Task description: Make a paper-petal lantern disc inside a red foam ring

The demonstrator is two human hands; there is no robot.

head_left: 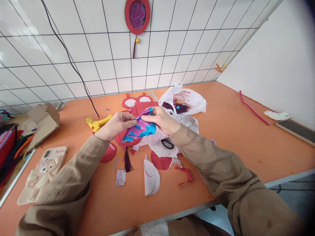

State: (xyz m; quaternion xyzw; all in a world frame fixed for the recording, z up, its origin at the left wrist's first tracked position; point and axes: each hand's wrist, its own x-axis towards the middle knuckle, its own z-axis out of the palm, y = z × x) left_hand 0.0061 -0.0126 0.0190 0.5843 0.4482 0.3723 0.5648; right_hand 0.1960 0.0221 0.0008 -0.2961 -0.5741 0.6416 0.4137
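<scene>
A piece of blue and purple patterned cloth (141,128) hangs between my two hands above the middle of the table. My left hand (117,124) pinches its upper left edge between thumb and finger. The top right edge is gripped by my right hand (164,120), thumb in front. Below the cloth lies a red round piece (128,141), partly covered, with a dark purple tassel (127,161) at its lower side. Patterned paper and black scissor handles (167,143) are under and beside my right hand.
A yellow glue gun (97,124) lies left of my left hand. Behind are red ring shapes (129,103) and a white plastic bag (199,101). Paper scraps (151,177) lie in front. A phone (45,170) is at left; cardboard (44,121) stands behind it.
</scene>
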